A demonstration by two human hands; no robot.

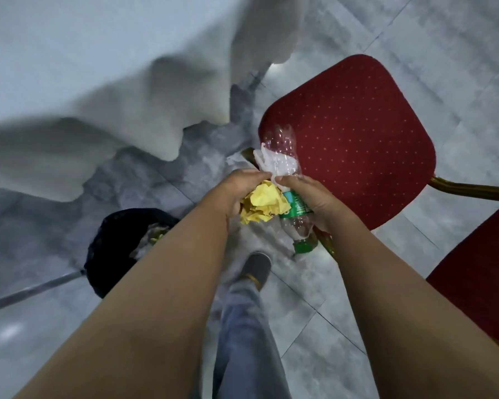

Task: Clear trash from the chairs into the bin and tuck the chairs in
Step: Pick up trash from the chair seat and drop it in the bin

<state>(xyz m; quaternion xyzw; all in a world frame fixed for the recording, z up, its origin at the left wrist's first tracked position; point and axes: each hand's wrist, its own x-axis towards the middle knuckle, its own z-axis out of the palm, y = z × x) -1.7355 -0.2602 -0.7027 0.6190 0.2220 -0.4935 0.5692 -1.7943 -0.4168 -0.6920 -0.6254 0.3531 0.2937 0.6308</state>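
Our left hand [244, 185] curls around a ball of crumpled yellow paper [264, 204], the fingers bent over its top and the creased sheet bulging out beneath the palm. Our right hand [308, 200] grips a clear plastic bottle [285, 156] around its green label, thumb and fingers wrapped about the middle; the bottle runs tilted, its base up over the chair edge and its green cap [303, 246] pointing down toward the floor. A scrap of thin white plastic [267, 159] is bunched against the bottle just above our fingertips, and we cannot tell which hand pins it. The two hands meet at the fingertips, held in the air above the floor.

Just beyond them stands a chair [352, 139] with a rounded red seat, its padded fabric dotted with small pale specks and its frame a gold-toned metal. The corner of a second red seat [484, 283] shows at the right edge.

To our lower left sits the bin [113, 246], lined with a black bag and already holding pale and yellowish scraps. A grey metal rod [32, 292] lies slanted beside it. A white tablecloth [98, 82] hangs in soft folds over the table at upper left. The floor [415, 38] is glossy grey marbled tile. Our jeans leg and grey shoe [257, 269] show between the forearms.
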